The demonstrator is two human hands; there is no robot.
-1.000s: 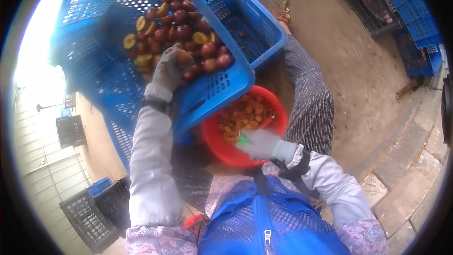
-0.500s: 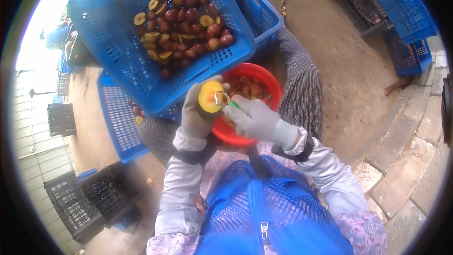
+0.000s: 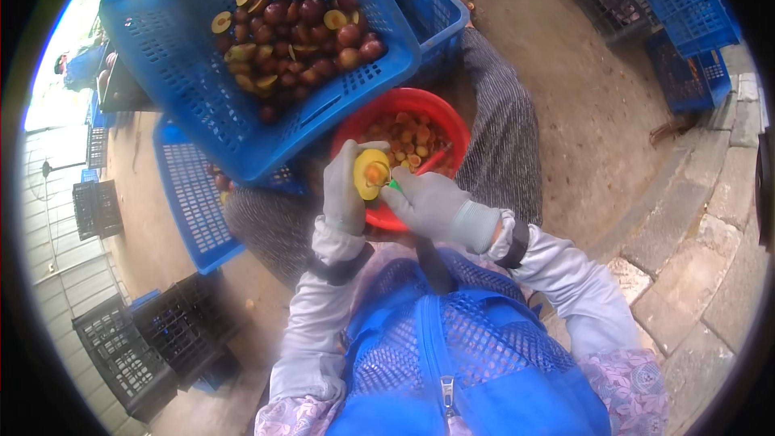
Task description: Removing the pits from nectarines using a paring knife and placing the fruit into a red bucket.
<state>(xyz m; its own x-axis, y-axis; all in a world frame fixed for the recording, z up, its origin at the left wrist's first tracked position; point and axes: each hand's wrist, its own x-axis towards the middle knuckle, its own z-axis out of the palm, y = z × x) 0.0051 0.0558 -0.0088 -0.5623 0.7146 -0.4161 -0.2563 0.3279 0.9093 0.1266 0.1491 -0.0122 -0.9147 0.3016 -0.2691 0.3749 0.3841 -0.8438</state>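
Note:
My left hand (image 3: 345, 190), in a pale grey glove, is wrapped round a halved plum (image 3: 362, 183) whose yellow cut face and orange-brown middle are turned up. In my right hand (image 3: 440, 206), gloved the same, is a small green-handled scooping tool (image 3: 394, 185); its metal end meets the right edge of the cut face and is mostly hidden. Just below and beyond both hands sits a red basin (image 3: 458, 123) with many small orange-brown pieces in it, apparently plum stones. Beyond it, a tilted blue crate (image 3: 182, 73) holds whole and halved dark-red plums (image 3: 311, 10).
Another blue crate (image 3: 448, 20) stands behind the tilted one, and a third (image 3: 182, 218) lies at the left by my knee. Black crates (image 3: 121, 359) are at the lower left. More blue crates (image 3: 686, 0) stand at the upper right, near a brick-paved edge (image 3: 682, 274).
The view has shifted slightly, so the crates and basin appear further left. The tool's metal loop, earlier plain at the plum's centre, now sits by its right edge. Both hands keep their hold.

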